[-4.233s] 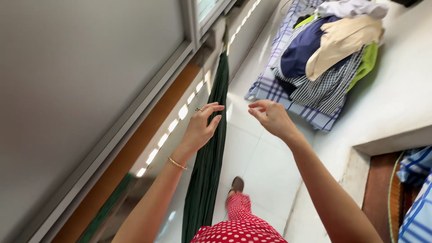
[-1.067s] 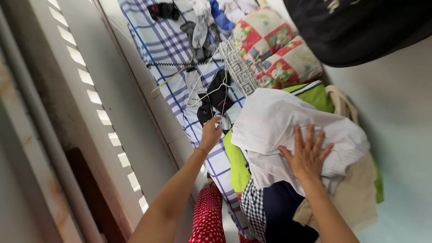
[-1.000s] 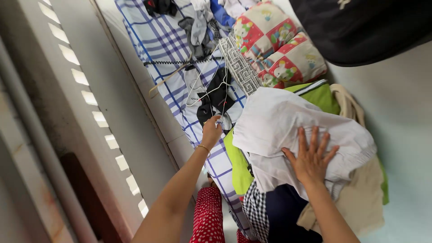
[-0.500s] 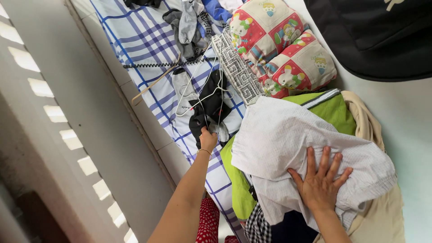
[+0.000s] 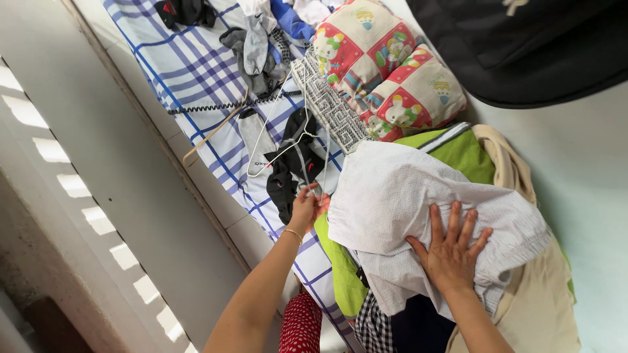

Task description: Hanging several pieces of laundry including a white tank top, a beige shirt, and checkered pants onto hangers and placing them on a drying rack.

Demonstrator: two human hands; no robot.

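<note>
My left hand (image 5: 305, 208) pinches the lower end of white wire hangers (image 5: 288, 144) that lie over a black garment (image 5: 291, 167) on a blue-checked sheet (image 5: 190, 65). My right hand (image 5: 450, 251) lies flat, fingers spread, on a white shirt (image 5: 405, 196) on top of a heap of clothes. Under the shirt are a green garment (image 5: 337, 268), a beige one (image 5: 523, 307) and a black-and-white checked one (image 5: 369, 320).
A patchwork cushion (image 5: 386, 72) with red and cream squares lies beyond the heap, beside a black-and-white patterned cloth (image 5: 324, 104). Grey and blue clothes (image 5: 258, 39), a coiled black cord (image 5: 216, 104) and a wooden hanger (image 5: 209, 134) lie on the sheet. A dark fabric (image 5: 523, 46) hangs top right.
I turned from the window to the clothes heap. My right hand stays pressed on the white shirt, while my left hand has closed on the wire hangers' end.
</note>
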